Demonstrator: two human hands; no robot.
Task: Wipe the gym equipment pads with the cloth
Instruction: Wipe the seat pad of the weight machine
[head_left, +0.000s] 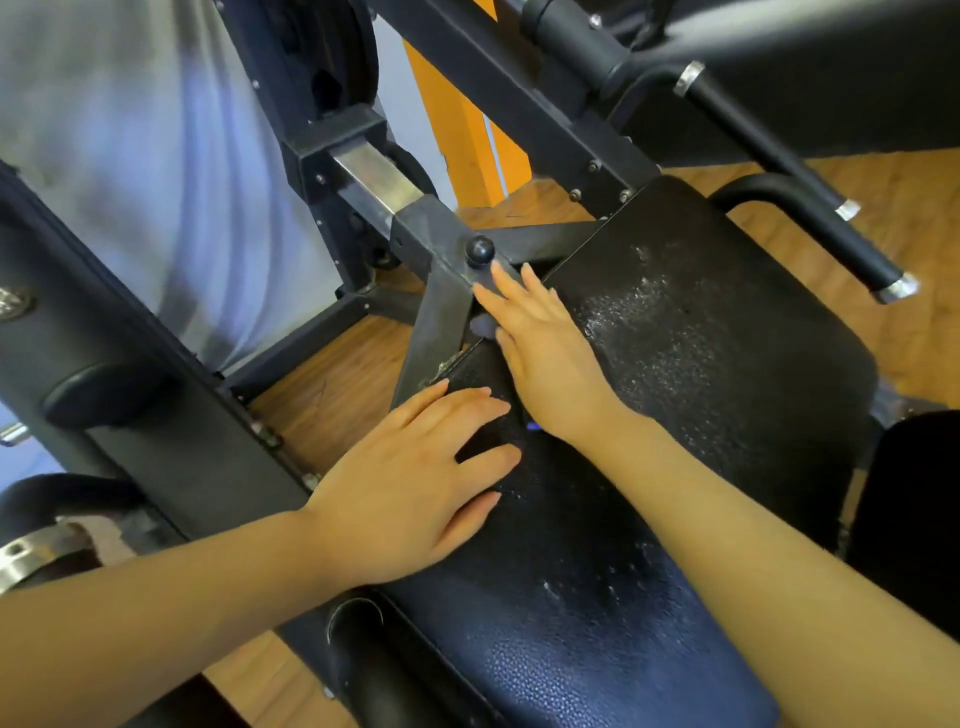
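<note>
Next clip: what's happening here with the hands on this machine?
A person leans over a gym machine's black seat pad, both hands flat on it. The left hand presses the pad's near left edge with fingers spread. The right hand reaches further, its fingertips at the steel frame below a round black knob. A sliver of bluish fabric, probably the cloth, peeks out beneath the right hand. Speckled droplets glisten on the pad, so the wiping appears unfinished.
</note>
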